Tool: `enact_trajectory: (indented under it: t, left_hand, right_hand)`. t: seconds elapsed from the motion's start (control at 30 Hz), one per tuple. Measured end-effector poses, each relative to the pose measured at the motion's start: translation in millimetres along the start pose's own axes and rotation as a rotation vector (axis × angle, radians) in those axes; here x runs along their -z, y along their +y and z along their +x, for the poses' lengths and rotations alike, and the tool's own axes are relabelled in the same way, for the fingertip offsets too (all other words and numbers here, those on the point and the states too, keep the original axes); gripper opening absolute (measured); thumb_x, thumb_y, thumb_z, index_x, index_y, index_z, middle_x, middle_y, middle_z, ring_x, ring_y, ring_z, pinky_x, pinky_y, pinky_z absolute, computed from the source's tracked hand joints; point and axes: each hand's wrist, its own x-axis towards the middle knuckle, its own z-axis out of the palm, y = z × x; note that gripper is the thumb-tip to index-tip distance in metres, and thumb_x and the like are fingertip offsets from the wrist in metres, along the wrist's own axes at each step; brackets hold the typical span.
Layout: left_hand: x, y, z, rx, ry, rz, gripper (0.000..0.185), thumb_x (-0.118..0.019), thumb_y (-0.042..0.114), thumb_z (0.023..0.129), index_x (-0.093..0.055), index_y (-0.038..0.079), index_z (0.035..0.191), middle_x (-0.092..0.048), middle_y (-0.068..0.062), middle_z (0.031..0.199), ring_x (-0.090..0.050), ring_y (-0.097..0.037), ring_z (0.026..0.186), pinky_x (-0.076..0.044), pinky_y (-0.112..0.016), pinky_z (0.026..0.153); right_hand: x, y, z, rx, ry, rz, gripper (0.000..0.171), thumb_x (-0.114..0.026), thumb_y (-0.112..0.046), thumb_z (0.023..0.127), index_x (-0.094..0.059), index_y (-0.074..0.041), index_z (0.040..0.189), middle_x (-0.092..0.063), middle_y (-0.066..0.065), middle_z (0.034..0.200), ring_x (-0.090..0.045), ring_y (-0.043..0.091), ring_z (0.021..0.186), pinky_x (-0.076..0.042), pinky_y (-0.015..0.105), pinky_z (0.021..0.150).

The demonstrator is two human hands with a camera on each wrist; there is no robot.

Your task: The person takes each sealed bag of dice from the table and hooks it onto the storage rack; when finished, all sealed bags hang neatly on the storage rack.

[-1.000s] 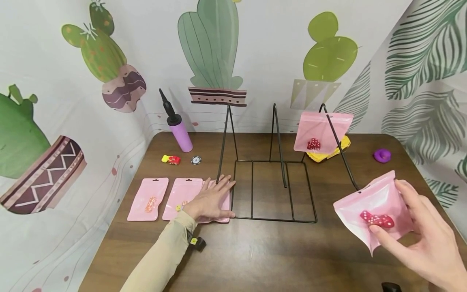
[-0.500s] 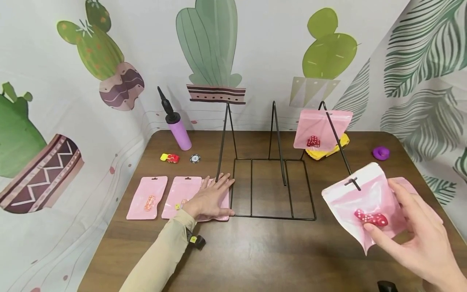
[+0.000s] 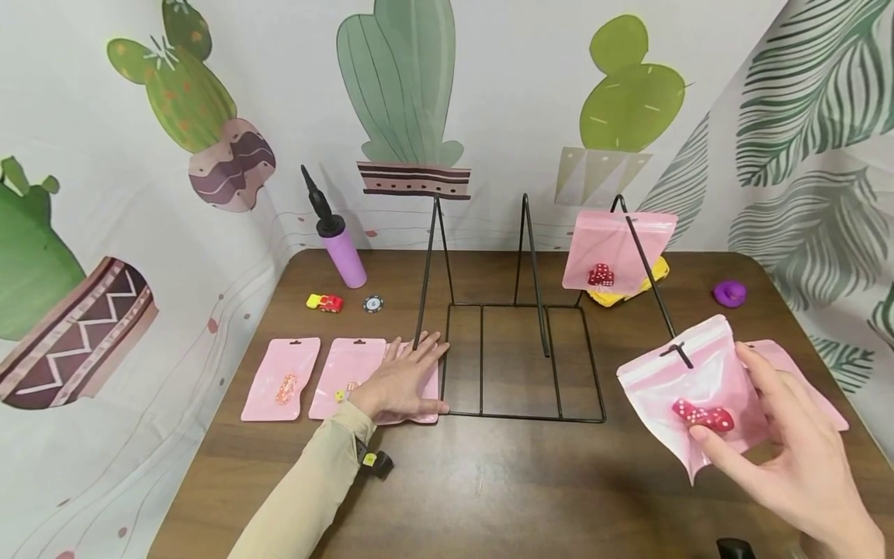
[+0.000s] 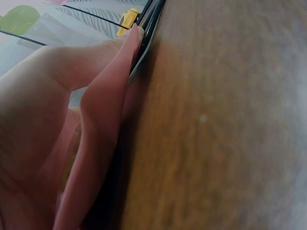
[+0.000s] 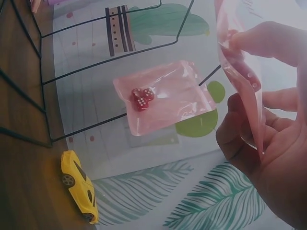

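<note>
right up close, the right hand (image 3: 789, 458) pinches a pink pouch (image 3: 694, 396) with red dice (image 3: 701, 417) inside, thumb across its face and fingers curled behind it. the pouch's hang hole sits right at the tip of the rightmost arm of the black wire rack (image 3: 520, 361), and the arm's end looks to poke through the slot, though i can't be sure it is fully on. another pink pouch (image 3: 803, 380) lies flat on the worktop (image 3: 489, 489) behind that hand. over to the left, the left hand (image 3: 405, 380) lies flat and relaxed, fingers spread, pressing on a pouch beside the rack's base; it grips nothing. two more flat pouches (image 3: 282, 379) lie in a row next to it. by my reckoning the hanging step is under way: the held pouch is being threaded onto the rack arm. the next move would call for sliding it up along the wire, keeping the hole lined up with the tip, then letting go gently so the dice don't swing it off. farther back, a pouch with dice (image 3: 618, 250) already hangs high on the same arm, with a yellow toy car (image 5: 79, 191) behind it. a purple pump (image 3: 338, 241), a small red and yellow toy car (image 3: 326, 302) and a round chip (image 3: 373, 303) sit near the far-left corner, and a purple knob (image 3: 729, 293) at the far right.
</note>
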Motion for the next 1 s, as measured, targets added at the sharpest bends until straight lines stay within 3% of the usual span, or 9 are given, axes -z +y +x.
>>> enact_trajectory:
  t: [0.2,0.33,0.53,0.63,0.67,0.77,0.87,0.9,1.0]
  left_hand:
    - [-0.9,0.1,0.4,0.0,-0.005,0.024,0.109,-0.058,0.079,0.074,-0.013,0.025,0.158,-0.004,-0.002,0.166,-0.008,-0.027,0.151,-0.004,-0.059,0.119]
    - [-1.2,-0.5,1.3,-0.002,0.0,0.034,0.11,-0.058,0.079,0.074,-0.013,0.024,0.158,-0.004,-0.003,0.166,-0.012,-0.031,0.15,-0.004,-0.058,0.119]
    - [-1.3,-0.6,1.4,-0.002,0.006,0.023,0.11,-0.058,0.079,0.074,-0.013,0.025,0.158,-0.005,-0.003,0.166,-0.015,-0.034,0.149,-0.003,-0.059,0.119]
    - [-0.8,-0.2,1.7,0.0,0.009,0.022,0.11,-0.058,0.08,0.074,-0.013,0.025,0.158,-0.005,-0.003,0.166,-0.016,-0.035,0.149,-0.003,-0.059,0.119]
    - [-0.5,0.0,1.7,0.001,0.011,0.022,0.11,-0.057,0.08,0.074,-0.013,0.025,0.158,-0.005,-0.003,0.166,-0.017,-0.035,0.148,-0.003,-0.059,0.119]
    - [0.3,0.3,1.4,0.002,0.013,0.022,0.11,-0.057,0.08,0.073,-0.013,0.025,0.158,-0.005,-0.003,0.166,-0.017,-0.036,0.148,-0.003,-0.059,0.119]
    - [-0.5,-0.2,0.7,0.003,0.012,0.027,0.111,-0.057,0.08,0.073,-0.012,0.025,0.158,-0.004,-0.003,0.166,-0.017,-0.035,0.148,-0.003,-0.059,0.119]
    - [-1.1,-0.3,0.4,0.001,0.014,0.028,0.111,-0.057,0.08,0.073,-0.013,0.025,0.158,-0.004,-0.003,0.166,-0.017,-0.035,0.149,-0.004,-0.059,0.119]
    - [-3.6,0.1,0.0,-0.007,0.016,0.024,0.11,-0.057,0.08,0.073,-0.014,0.025,0.158,-0.005,-0.004,0.166,-0.015,-0.033,0.149,-0.004,-0.06,0.119]
  right_hand:
    - [-8,-2,8,0.054,0.038,0.04,0.095,-0.071,-0.061,0.078,-0.051,0.016,0.13,-0.057,-0.012,0.117,-0.045,-0.002,0.095,-0.034,0.003,0.074]
    - [-16,-1,12,0.072,0.081,0.044,0.095,-0.069,-0.062,0.079,-0.05,0.016,0.13,-0.055,-0.015,0.111,-0.044,-0.003,0.098,-0.031,0.006,0.077]
    - [-29,15,13,0.002,0.099,-0.025,0.097,-0.069,-0.065,0.076,-0.049,0.009,0.136,-0.05,-0.022,0.111,-0.042,-0.008,0.098,-0.031,0.005,0.078]
    - [-36,22,19,-0.038,0.104,-0.03,0.092,-0.074,-0.058,0.075,-0.049,0.005,0.138,-0.05,-0.017,0.102,-0.042,-0.005,0.091,-0.033,0.006,0.072]
    - [-39,24,22,-0.055,0.101,-0.04,0.089,-0.079,-0.049,0.073,-0.048,0.002,0.14,-0.048,-0.017,0.1,-0.041,-0.005,0.089,-0.032,0.007,0.07]
    - [-51,28,33,-0.091,0.121,-0.063,0.09,-0.085,-0.026,0.067,-0.045,-0.004,0.144,-0.056,0.006,0.093,-0.04,-0.003,0.089,-0.03,0.013,0.07]
    - [-68,32,47,-0.132,0.171,-0.104,0.093,-0.082,-0.014,0.063,-0.043,-0.01,0.147,-0.056,0.024,0.099,-0.044,0.01,0.09,-0.028,0.022,0.07]
    - [-75,35,52,-0.137,0.202,-0.112,0.091,-0.082,-0.017,0.064,-0.044,-0.011,0.146,-0.053,0.031,0.102,-0.045,0.016,0.09,-0.029,0.026,0.07]
    - [-96,43,67,-0.135,0.298,-0.146,0.085,-0.081,-0.026,0.069,-0.046,-0.011,0.145,-0.053,0.031,0.103,-0.046,0.037,0.091,-0.034,0.04,0.07]
